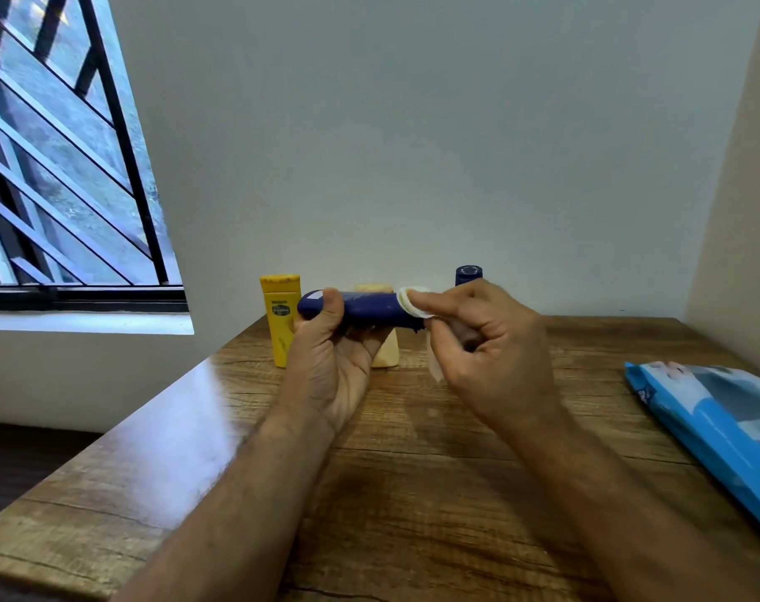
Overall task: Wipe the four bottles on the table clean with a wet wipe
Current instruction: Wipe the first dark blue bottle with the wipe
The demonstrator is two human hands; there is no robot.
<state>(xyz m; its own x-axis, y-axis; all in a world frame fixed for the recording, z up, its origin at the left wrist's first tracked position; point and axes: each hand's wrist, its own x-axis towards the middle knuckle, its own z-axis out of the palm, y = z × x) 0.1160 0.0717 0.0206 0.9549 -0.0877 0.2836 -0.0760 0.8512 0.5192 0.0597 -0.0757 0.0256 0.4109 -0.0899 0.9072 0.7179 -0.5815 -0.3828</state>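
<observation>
Gripping the dark blue bottle (365, 312) sideways at frame centre goes the left hand (330, 354), right hand (487, 345) pinching a white wet wipe (413, 302) against its right end, yellow Vaseline bottle (280, 319), cream bottle (384, 354) and blue-capped bottle (468, 275) standing behind, blue wipes pack (717, 427) at right on the wooden table (391, 493).

You have one view only — the head camera, worn high and looking forward and slightly down across the wooden table (187, 432) toward the grey wall (413, 145). It sits close to the hands — wide-angle, window (61, 167) at left.
</observation>
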